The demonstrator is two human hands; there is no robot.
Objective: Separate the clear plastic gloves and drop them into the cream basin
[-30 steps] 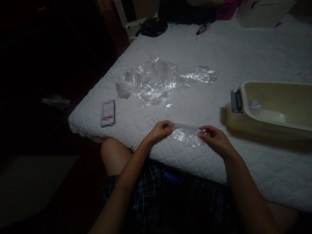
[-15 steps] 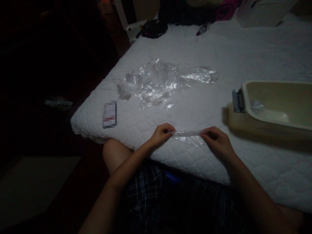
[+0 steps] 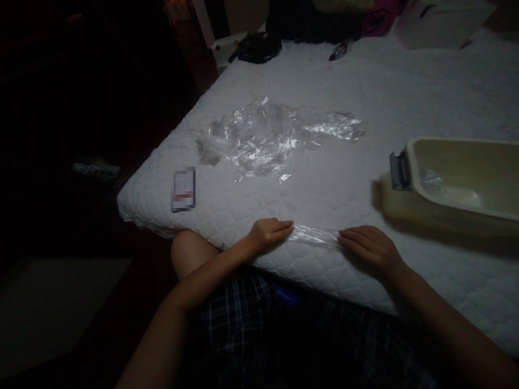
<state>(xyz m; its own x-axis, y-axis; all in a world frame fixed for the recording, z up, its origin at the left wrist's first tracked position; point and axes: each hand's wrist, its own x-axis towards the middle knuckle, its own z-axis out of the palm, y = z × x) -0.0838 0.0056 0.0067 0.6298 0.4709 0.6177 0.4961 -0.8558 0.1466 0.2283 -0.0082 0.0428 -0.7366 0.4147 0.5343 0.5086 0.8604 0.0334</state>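
Note:
A clear plastic bag (image 3: 315, 235), narrow and creased, is stretched between my two hands just above the near edge of the bed. My left hand (image 3: 269, 233) pinches its left end, fingers pressed together. At the other end, my right hand (image 3: 368, 244) grips it between thumb and fingers. Farther back on the quilted bed cover (image 3: 324, 183) lies a crumpled spread of clear plastic bags (image 3: 263, 141), apart from both hands.
On the right stands a cream plastic bin (image 3: 458, 216) with a grey latch and a bit of clear plastic inside. A blurred-out flat object (image 3: 183, 189) lies at the left. A black bag (image 3: 258, 47) and a white box (image 3: 441, 27) sit at the far edge.
Both hands have come slightly lower and nearer to me, and the fingers now lie flatter over the bag. The plastic has gone from a hanging flap to a narrow, taut strip.

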